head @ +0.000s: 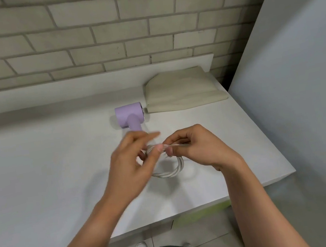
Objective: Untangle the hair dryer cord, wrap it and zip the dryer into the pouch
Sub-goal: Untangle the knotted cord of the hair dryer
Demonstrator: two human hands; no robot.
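Note:
A lilac hair dryer [129, 116] lies on the white table [39, 170], its handle pointing toward me. Its white cord [174, 170] hangs in a coil of several loops just above the table, between my hands. My right hand [196, 147] pinches the top of the coil between thumb and fingers. My left hand [134, 164] is blurred, fingers curled around the coil's left side. The beige fabric pouch [180, 92] lies flat at the back right of the table, right of the dryer. Its zipper is not visible.
A grey brick wall [104, 27] rises behind the table's raised back ledge. A pale wall panel [298, 84] stands close on the right. The table's front edge [170, 219] runs diagonally near me, with tiled floor and my shoe below.

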